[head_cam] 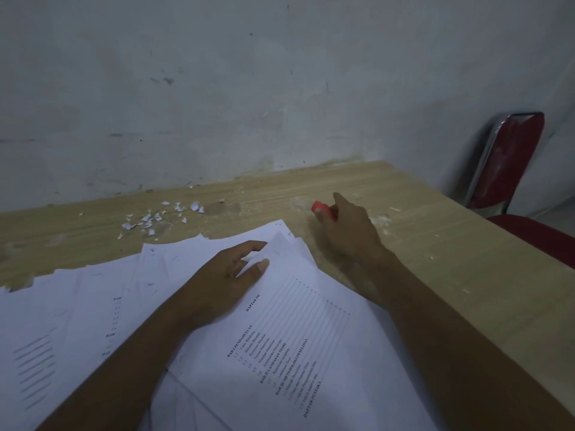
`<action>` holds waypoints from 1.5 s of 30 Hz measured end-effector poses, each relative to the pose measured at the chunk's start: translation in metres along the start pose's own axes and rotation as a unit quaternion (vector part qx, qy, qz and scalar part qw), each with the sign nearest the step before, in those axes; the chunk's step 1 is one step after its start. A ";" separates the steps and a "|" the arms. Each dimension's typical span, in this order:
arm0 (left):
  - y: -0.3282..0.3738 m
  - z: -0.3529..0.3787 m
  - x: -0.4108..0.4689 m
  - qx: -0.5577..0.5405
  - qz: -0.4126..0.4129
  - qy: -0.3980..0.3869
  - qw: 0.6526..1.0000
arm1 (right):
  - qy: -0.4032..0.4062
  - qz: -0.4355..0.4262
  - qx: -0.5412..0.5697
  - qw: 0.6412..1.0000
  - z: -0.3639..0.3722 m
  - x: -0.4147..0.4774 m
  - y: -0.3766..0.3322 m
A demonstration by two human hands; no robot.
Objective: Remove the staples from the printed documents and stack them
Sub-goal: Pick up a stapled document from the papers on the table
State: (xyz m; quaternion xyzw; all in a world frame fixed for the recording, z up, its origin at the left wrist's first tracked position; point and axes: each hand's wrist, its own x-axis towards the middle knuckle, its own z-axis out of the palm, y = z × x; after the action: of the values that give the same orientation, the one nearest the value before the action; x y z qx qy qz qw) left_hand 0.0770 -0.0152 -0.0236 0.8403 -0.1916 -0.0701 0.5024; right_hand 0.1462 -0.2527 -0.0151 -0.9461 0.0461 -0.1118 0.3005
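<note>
Right hand (345, 234) is seen curled round a red tool (321, 208), likely the staple remover, on the table (451, 259) just beyond the top printed document (298, 337), whose lifted far corner is pinched by the left hand (224, 284). Fetching the tool is judged the step in hand; next it must be brought to that corner, where any staple is hidden. Open wood is offered on the right up to the table edge, with 1 red chair (510, 157) beyond.
</note>
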 end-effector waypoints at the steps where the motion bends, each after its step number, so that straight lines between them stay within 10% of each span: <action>1: 0.000 0.000 0.000 0.000 0.002 0.000 1.000 | 0.007 -0.007 -0.029 1.000 0.003 -0.001 0.002; 10: -0.002 -0.001 -0.002 -0.009 -0.007 -0.002 1.000 | 0.066 -0.042 -0.136 0.988 0.018 -0.002 0.010; 14: -0.002 -0.001 -0.002 -0.026 -0.008 0.005 1.000 | 0.124 -0.107 0.013 0.986 0.012 -0.021 -0.006; 29: -0.004 -0.001 -0.001 -0.021 0.023 0.006 0.999 | -0.127 -0.112 0.325 0.930 0.004 -0.077 -0.016; 45: -0.008 0.000 0.002 -0.008 0.012 0.012 1.000 | -0.245 -0.125 0.345 0.898 0.009 -0.068 0.001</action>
State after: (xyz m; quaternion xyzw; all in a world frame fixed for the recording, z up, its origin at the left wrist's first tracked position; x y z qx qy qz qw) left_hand 0.0806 -0.0125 -0.0303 0.8346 -0.1949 -0.0550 0.5123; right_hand 0.0824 -0.2383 -0.0352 -0.7788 -0.1887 0.0778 0.5932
